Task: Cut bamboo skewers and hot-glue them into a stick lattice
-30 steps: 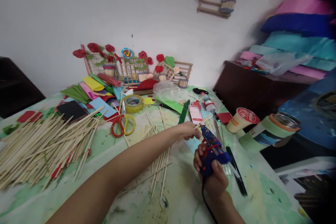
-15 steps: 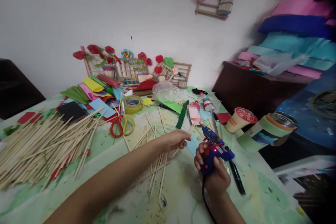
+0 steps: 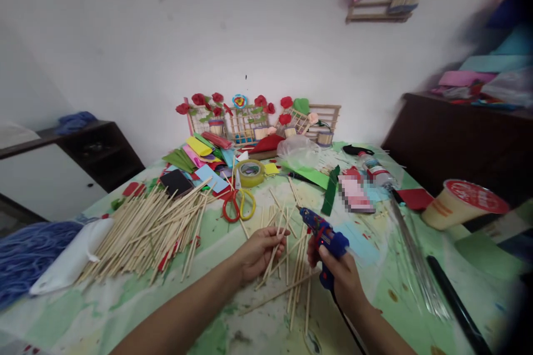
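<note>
Green-stained table point(image 3: 125, 310), white wall point(image 3: 166, 39), sticks point(image 3: 150, 227)

Plain white wall point(image 3: 125, 39), dark wooden cabinet point(image 3: 462, 133) right, dark shelf point(image 3: 95, 147) left

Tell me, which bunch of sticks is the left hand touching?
The left hand rests on the small loose bunch of sticks beside the glue gun, not the big pile farther left.

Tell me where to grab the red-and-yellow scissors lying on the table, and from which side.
Take the scissors at the two handle loops, red left and yellow right, coming from above on the near side. They lie flat and closed, loops toward the person, blades pointing away toward the tape roll. The loops look clear of the stick pile, so fingers probably fit.
</note>
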Tool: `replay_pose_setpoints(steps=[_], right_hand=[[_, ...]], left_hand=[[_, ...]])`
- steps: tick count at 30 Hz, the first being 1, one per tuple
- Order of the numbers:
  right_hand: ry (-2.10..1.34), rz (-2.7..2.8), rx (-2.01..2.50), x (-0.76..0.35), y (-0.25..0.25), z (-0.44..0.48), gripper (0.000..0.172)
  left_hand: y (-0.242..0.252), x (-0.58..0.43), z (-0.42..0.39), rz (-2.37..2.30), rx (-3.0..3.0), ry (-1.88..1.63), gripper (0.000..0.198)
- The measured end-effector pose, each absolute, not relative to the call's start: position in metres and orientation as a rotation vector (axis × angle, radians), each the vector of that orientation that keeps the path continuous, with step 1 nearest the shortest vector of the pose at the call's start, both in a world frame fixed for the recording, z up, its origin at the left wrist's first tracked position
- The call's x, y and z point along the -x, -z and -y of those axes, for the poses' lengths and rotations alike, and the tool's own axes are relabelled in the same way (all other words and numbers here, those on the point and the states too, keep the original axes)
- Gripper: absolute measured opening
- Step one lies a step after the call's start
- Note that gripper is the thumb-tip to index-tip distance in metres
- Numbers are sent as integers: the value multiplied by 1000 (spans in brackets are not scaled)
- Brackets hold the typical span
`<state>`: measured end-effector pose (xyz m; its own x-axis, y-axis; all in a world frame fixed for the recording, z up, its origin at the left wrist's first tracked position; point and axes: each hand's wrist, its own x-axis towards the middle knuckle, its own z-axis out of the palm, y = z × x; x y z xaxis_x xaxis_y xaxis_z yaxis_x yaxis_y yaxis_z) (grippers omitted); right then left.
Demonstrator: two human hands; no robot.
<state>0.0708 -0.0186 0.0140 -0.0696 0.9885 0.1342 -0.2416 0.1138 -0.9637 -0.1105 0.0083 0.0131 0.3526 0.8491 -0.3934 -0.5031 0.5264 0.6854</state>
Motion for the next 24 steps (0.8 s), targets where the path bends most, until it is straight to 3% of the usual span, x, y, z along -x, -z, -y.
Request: replay_pose_setpoints(steps=[9, 19, 24], right_hand=[[-769, 1510, 1052, -78, 4, 17, 31], [-778, 1241, 1128, -79, 7, 18, 26], [-901, 1234, 1272, -80, -3, 13, 26]], left_hand=[[-12, 114, 0, -825, -562, -899, 18], [-12, 108, 12, -852, -674, -825, 22], [-13, 99, 31, -709, -516, -626, 21]])
